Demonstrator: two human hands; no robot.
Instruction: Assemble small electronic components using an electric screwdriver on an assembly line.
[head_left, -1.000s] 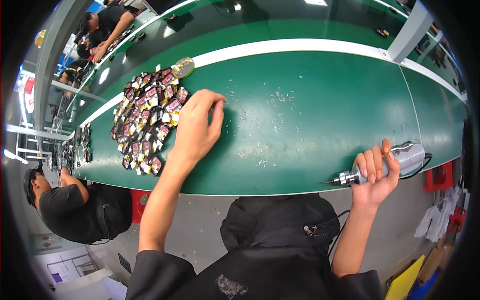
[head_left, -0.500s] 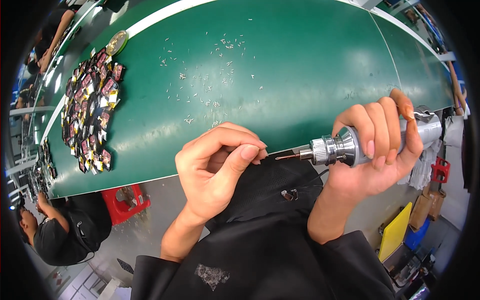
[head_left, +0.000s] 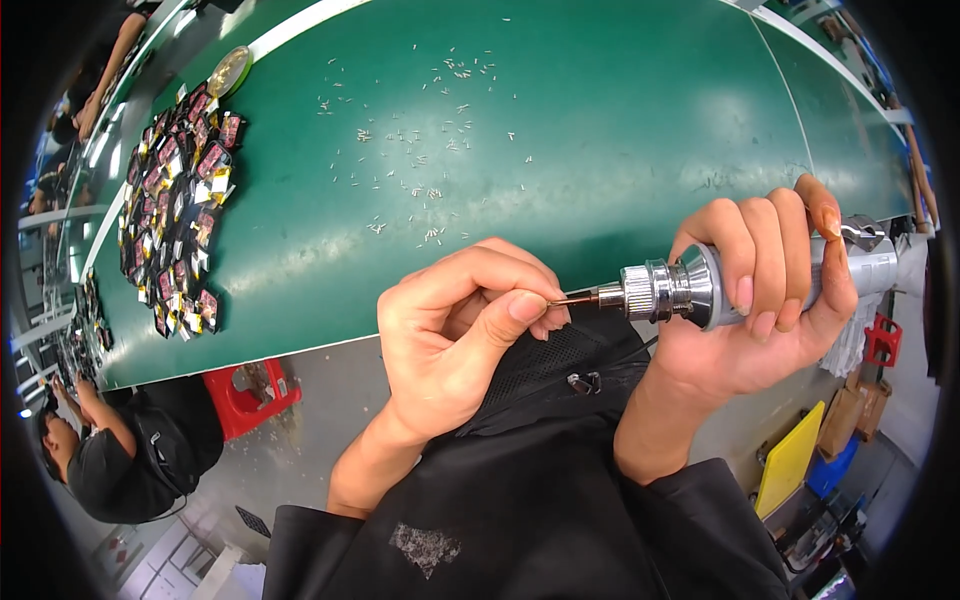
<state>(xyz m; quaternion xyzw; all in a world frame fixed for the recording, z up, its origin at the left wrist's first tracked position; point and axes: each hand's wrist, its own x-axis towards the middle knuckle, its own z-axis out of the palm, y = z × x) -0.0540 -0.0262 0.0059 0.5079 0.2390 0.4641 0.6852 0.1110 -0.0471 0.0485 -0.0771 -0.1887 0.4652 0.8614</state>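
My right hand (head_left: pixel 755 290) is wrapped round a grey and silver electric screwdriver (head_left: pixel 665 290), held nearly level with its bit pointing left. Thumb and forefinger of my left hand (head_left: pixel 455 335) are pinched together at the tip of that thin bit (head_left: pixel 582 299). Whatever lies between those fingertips is too small and covered to make out. Both hands are above the near edge of the green table (head_left: pixel 610 120). Beyond my left hand, many tiny screws (head_left: pixel 432 193) lie scattered on the tabletop.
A large cluster of small black electronic units (head_left: pixel 165 220) covers the table's left side, with a round shallow dish (head_left: pixel 231 72) behind it. A co-worker (head_left: pixel 125 450) sits at the left near a red stool (head_left: pixel 247 398). A yellow board (head_left: pixel 790 460) stands at the lower right.
My left hand has moved right, and its pinched fingertips now meet the bit's tip, where a gap was before. The right hand keeps its hold on the screwdriver.
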